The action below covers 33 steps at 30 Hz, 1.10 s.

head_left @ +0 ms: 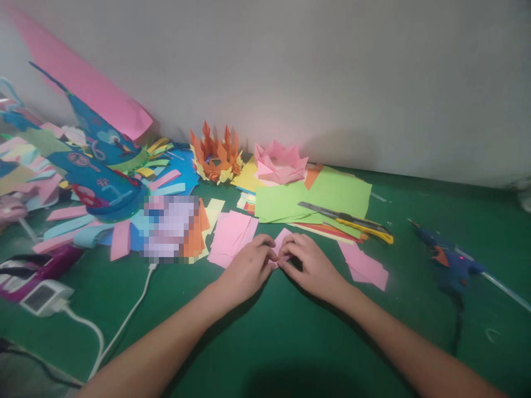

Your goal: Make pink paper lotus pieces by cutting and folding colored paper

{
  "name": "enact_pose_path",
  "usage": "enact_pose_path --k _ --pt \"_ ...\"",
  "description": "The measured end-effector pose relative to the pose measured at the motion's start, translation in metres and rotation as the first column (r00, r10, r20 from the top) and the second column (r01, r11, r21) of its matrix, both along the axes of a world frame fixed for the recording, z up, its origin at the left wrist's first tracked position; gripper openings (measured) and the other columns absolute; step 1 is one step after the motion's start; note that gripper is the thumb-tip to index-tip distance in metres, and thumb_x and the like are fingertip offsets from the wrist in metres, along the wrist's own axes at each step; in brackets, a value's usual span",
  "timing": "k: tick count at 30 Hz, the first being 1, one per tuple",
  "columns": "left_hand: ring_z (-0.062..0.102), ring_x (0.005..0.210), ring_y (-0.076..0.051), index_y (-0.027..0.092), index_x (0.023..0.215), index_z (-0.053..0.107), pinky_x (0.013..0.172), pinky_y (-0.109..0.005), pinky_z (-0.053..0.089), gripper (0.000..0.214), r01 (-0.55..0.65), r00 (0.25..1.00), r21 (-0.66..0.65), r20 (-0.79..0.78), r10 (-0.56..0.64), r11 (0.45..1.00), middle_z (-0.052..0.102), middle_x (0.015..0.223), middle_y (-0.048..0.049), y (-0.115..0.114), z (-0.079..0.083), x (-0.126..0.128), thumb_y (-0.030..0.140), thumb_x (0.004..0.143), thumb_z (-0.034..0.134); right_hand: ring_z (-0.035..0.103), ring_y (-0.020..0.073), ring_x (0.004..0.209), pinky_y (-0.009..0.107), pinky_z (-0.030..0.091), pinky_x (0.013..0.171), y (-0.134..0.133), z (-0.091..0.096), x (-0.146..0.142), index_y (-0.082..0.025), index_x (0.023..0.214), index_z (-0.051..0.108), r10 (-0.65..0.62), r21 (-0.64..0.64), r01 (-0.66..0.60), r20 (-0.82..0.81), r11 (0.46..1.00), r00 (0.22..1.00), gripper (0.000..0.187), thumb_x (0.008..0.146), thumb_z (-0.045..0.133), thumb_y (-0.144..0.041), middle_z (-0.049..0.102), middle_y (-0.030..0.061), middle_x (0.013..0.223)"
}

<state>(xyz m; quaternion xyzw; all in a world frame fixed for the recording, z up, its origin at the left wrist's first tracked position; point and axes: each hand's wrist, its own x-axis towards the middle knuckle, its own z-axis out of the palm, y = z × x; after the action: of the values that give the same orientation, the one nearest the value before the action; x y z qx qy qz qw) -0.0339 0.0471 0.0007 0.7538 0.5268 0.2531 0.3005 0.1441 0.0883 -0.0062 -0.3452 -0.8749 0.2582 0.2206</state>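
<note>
My left hand (248, 269) and my right hand (312, 266) meet at the middle of the green table (265, 342). Both pinch a small pink paper piece (282, 239), whose corner sticks up between the fingertips. The rest of that paper is hidden under my fingers. A stack of pink paper squares (231, 235) lies just left of my left hand. More pink pieces (365, 266) lie to the right of my right hand.
A yellow utility knife (352, 222) rests on light green sheets (315, 200). Behind stand a pink folded paper crown (281, 163) and an orange one (216, 155). A blue glue gun (450, 264) lies right. Colourful paper crafts (99, 171) and a white charger (41, 297) crowd the left.
</note>
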Motion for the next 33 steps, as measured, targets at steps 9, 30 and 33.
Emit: enact_pose_path --k 9,30,33 --pt "0.06 0.09 -0.019 0.015 0.082 0.058 0.082 -0.036 0.051 0.011 0.007 1.0 0.0 -0.003 -0.007 1.0 0.052 0.113 -0.0093 0.0008 0.0028 0.0013 0.011 0.085 0.048 0.05 0.0208 0.086 0.036 0.041 0.074 -0.0026 -0.0013 -0.0023 -0.02 0.08 0.053 -0.042 0.0 0.042 0.017 0.999 0.999 0.006 0.084 0.051 -0.016 0.055 0.0054 0.091" --pt "0.059 0.087 -0.017 0.015 0.083 0.057 0.082 -0.035 0.05 0.01 0.016 1.0 -0.016 0.011 -0.016 1.0 0.051 0.115 -0.0091 -0.0001 0.0011 0.0001 0.01 0.085 0.048 0.05 0.0194 0.082 0.033 0.041 0.072 0.0004 -0.0027 -0.0067 -0.019 0.073 0.054 -0.09 -0.031 0.091 0.01 0.995 0.996 0.007 0.079 0.058 -0.017 0.054 0.0045 0.086" --pt "0.059 0.087 -0.017 0.015 0.084 0.057 0.08 -0.033 0.051 0.01 0.022 0.999 -0.024 0.036 -0.021 0.999 0.05 0.115 -0.0094 -0.001 -0.0012 -0.0022 0.011 0.085 0.048 0.051 0.0195 0.083 0.033 0.041 0.071 0.0014 -0.0035 -0.007 -0.019 0.074 0.055 -0.095 -0.032 0.095 -0.005 0.995 0.995 0.006 0.078 0.058 -0.016 0.054 0.0041 0.085"
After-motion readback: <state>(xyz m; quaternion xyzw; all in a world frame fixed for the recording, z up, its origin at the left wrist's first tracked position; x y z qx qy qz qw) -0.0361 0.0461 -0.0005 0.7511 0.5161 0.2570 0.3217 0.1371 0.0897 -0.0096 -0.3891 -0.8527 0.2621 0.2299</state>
